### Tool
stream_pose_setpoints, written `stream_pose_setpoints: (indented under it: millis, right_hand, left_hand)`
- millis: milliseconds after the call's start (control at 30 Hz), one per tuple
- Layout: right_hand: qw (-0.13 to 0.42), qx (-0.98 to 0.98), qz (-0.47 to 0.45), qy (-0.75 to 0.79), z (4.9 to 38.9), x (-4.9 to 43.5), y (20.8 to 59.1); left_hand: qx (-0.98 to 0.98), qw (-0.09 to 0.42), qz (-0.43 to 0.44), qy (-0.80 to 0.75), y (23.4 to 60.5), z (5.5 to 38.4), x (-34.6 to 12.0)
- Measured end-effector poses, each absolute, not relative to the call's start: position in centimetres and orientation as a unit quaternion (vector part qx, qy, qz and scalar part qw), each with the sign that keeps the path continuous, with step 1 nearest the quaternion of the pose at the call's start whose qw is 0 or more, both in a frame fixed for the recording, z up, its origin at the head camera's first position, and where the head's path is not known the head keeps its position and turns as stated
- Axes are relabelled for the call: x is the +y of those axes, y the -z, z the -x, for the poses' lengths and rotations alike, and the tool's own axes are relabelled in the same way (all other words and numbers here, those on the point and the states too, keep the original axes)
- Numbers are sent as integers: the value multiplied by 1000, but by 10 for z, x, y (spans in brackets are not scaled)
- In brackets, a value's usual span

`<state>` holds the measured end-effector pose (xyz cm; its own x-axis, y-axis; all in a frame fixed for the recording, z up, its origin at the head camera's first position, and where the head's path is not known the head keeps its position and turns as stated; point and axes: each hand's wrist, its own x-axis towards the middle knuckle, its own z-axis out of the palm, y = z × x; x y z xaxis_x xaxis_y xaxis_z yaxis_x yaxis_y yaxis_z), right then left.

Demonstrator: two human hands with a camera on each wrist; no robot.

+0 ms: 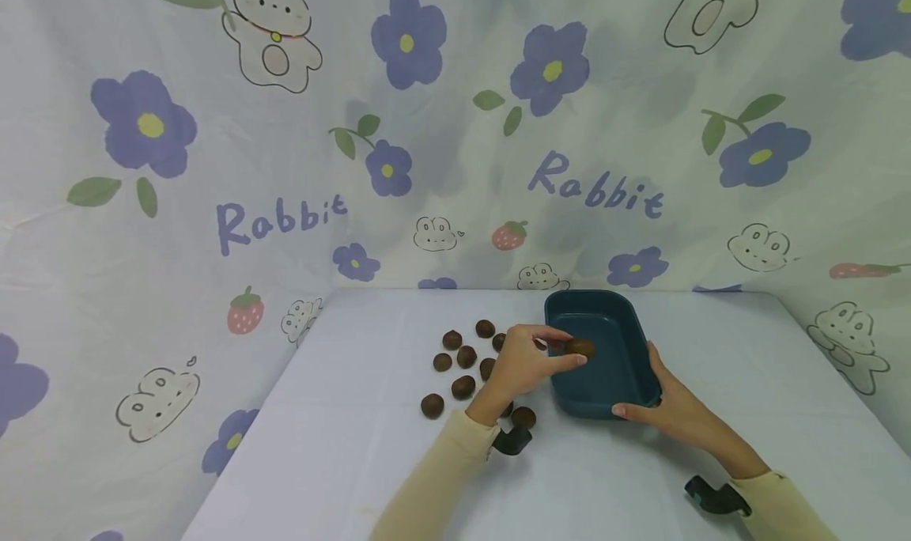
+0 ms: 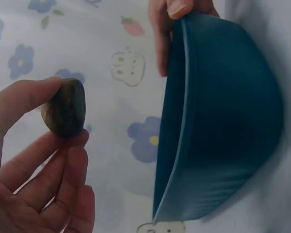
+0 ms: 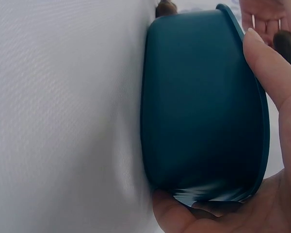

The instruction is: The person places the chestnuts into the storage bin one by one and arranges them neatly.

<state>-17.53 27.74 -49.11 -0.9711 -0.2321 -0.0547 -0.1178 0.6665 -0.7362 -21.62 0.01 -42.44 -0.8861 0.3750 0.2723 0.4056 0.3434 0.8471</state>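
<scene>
Chestnut point(image 2: 65, 108), probably light, hard and slick, suits a pinch from 2 sides; left hand point(image 1: 523, 365) holds it so, right hand point(image 1: 674, 406) grips tub point(image 1: 605, 371).

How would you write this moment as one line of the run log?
left hand: pinches chestnut above dark teal dish | right hand: grips dish's side | loose chestnuts: on white table, left of dish

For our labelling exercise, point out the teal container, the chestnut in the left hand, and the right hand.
Teal container point(image 1: 609, 371), head view: bare inner floor.
Held chestnut point(image 2: 65, 108), left wrist view: visible side's middle.
Right hand point(image 1: 671, 406), head view: middle of the hand.
</scene>
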Motion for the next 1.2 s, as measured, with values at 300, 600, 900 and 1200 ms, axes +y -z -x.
stream_pose_setpoints:
  millis: [300, 600, 900, 1200]
  right_hand:
    - [82, 908, 97, 399, 175, 279, 491]
    - [69, 905, 105, 406, 176, 279, 494]
    - [71, 904, 109, 407, 176, 278, 492]
    - [83, 900, 104, 414, 175, 279, 492]
  left_hand:
    - [-829, 2, 260, 496, 442, 223, 29]
    - [-869, -3, 286, 404, 454, 227, 49]
    - [-894, -10, 293, 340, 461, 231, 64]
    - [-931, -24, 266, 250, 460, 230, 75]
